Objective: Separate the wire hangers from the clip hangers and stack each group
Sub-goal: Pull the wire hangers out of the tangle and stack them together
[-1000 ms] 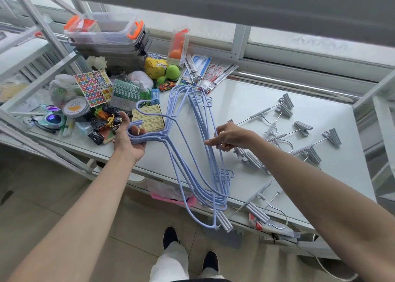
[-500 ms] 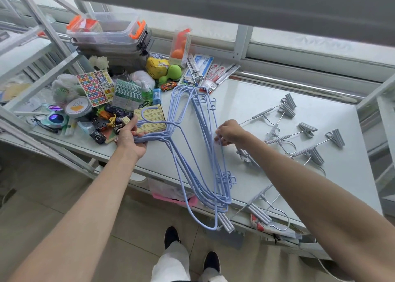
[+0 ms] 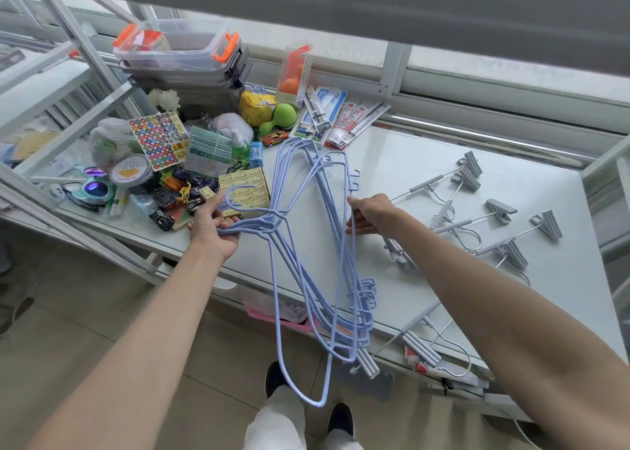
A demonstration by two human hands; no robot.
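Several light blue wire hangers (image 3: 308, 255) form a bunch over the white table (image 3: 402, 163); their lower ends hang past its front edge. My left hand (image 3: 213, 226) grips the bunch at the necks, just below the hooks. My right hand (image 3: 370, 212) pinches the long bar of one blue hanger on the bunch's right side. Several grey clip hangers (image 3: 477, 218) lie spread on the table to the right of my right hand. Another clip hanger (image 3: 421, 349) lies at the front edge, partly under the blue ones.
A clutter of toys, sticker sheets, packets and a yellow box (image 3: 243, 190) fills the table's left part. Stacked clear bins with orange latches (image 3: 177, 49) stand at the back left. A metal rack frame (image 3: 68, 136) runs along the left. My feet are on the tiled floor below.
My right hand has closed on a blue hanger's bar and lifted it slightly. The bunch has spread and one hanger hangs lower past the table edge. My left hand keeps its grip.
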